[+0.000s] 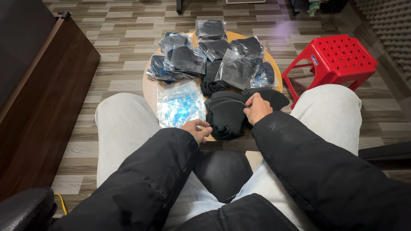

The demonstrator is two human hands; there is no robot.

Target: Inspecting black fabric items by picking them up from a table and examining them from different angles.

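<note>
Between our hands (231,116) we pinch the black cloth (226,114), left (198,129) at edge, right (257,108) on top; better keep both grips firm.

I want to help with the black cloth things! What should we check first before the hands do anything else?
1. Right hand has a grip on the loose black cloth pile: ok, fingers pinch its top edge.
2. Left hand on the pile: ok, fingertips touch its left edge.
3. Stack of empty clear bags within reach: ok, lies just left of the pile.
4. Pile fully on the round wooden table: cannot tell, its near edge is hidden by the hands.
5. Bagged black pieces out of the way: ok, heaped at the table's far side.
</note>
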